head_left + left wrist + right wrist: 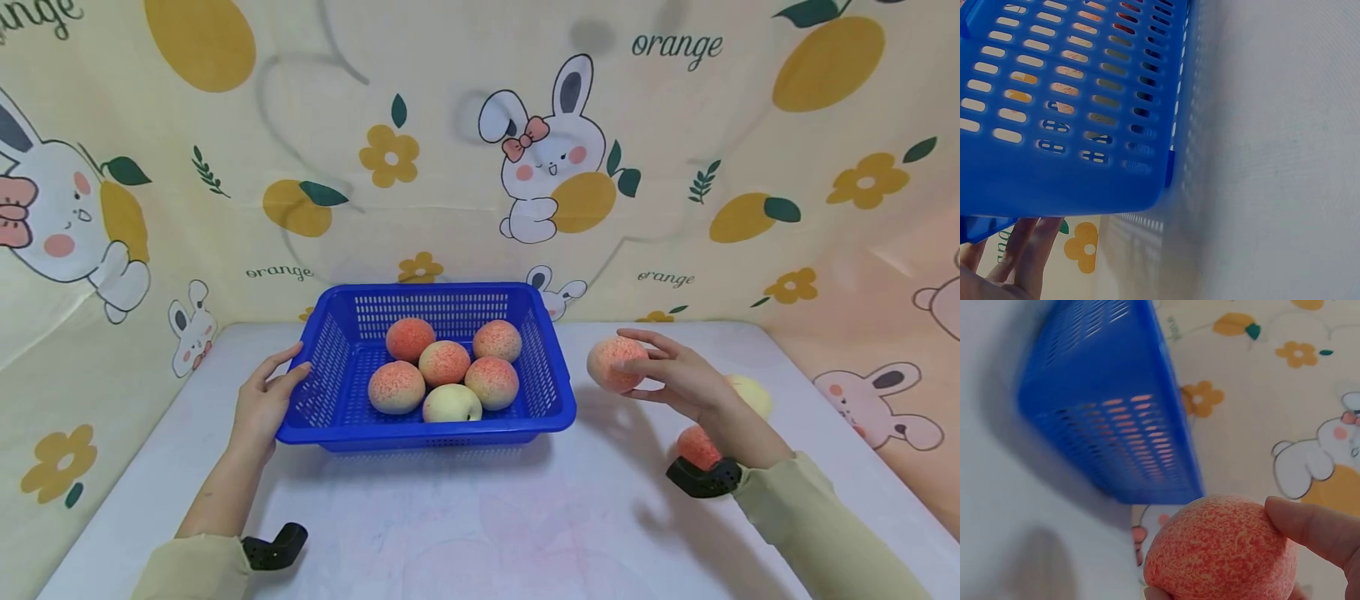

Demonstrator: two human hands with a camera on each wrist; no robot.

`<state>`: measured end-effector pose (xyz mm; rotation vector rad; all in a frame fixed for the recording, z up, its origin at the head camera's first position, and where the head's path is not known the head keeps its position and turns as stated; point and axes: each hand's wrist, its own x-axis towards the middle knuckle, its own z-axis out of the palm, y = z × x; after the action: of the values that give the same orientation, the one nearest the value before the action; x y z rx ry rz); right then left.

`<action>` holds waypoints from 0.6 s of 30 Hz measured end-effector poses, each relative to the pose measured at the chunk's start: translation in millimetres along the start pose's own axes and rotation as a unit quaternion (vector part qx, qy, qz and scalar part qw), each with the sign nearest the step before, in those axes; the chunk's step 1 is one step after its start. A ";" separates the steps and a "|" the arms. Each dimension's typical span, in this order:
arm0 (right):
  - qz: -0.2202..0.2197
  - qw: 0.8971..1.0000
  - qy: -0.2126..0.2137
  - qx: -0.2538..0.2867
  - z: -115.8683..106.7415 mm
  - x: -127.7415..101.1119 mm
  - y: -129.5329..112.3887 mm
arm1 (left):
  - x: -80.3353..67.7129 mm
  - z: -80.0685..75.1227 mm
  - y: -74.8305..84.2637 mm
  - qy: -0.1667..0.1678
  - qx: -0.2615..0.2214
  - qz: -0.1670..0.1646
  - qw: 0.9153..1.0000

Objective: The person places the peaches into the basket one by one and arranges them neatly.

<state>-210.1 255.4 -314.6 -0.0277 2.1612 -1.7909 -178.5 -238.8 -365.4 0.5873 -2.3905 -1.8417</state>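
Observation:
A blue perforated basket (555,408) stands mid-table and holds several peaches (444,363). My left hand (264,398) grips its left rim, thumb on top; in the left wrist view the basket wall (1066,169) fills the upper left with my fingers (1022,250) beneath it. My right hand (667,375) holds a pink-speckled peach (613,363) in the air to the right of the basket. That peach (1222,550) fills the bottom of the right wrist view, a fingertip (1310,528) on its side, the basket (1110,419) beyond it.
Two more peaches lie on the white table behind my right wrist: a pale one (753,393) and a pink one (696,446). A cartoon-print cloth (480,150) walls in the back and both sides. Bare tabletop (465,525) stretches in front of the basket.

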 end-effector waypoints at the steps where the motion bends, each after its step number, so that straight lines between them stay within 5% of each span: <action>1: -0.004 1.000 0.000 0.000 0.6 -0.9 -2.3 | 0.1 0.2 -0.1 0.000 -0.001 -0.001 1.000; 18: -0.022 1.000 -0.009 -0.019 18.1 -4.2 -31.8 | 1.0 0.9 -1.1 -0.002 -0.001 -0.005 1.000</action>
<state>-207.5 232.4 -285.9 -0.1007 2.1990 -1.7662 -179.4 -238.6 -366.9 0.5956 -2.3933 -1.8496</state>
